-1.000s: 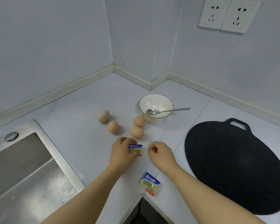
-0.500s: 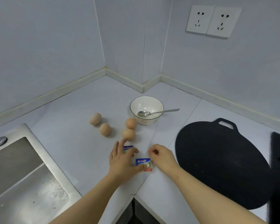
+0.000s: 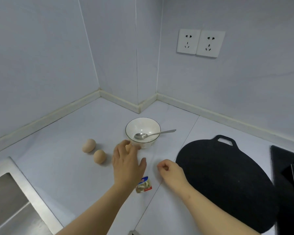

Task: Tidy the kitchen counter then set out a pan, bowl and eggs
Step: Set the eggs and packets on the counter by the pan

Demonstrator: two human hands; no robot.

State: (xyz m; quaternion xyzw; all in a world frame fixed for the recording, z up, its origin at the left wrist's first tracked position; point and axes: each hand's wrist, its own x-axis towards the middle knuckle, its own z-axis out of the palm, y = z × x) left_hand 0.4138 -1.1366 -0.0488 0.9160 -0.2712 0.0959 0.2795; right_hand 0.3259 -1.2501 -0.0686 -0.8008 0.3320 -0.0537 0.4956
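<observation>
Left hand (image 3: 127,165) hovers by the eggs (image 3: 99,156) and bowl (image 3: 139,126), holding nothing.

Its fingers are spread above the tabletop (image 3: 58,150), just in front of the bowl. My right hand (image 3: 170,172) sits beside the pan (image 3: 227,184), fingers curled in on nothing I can see. Two eggs lie in the open to the left, and another may be hidden under my palm. They are light, smooth and brittle, so I'd cup one gently around its middle.
</observation>
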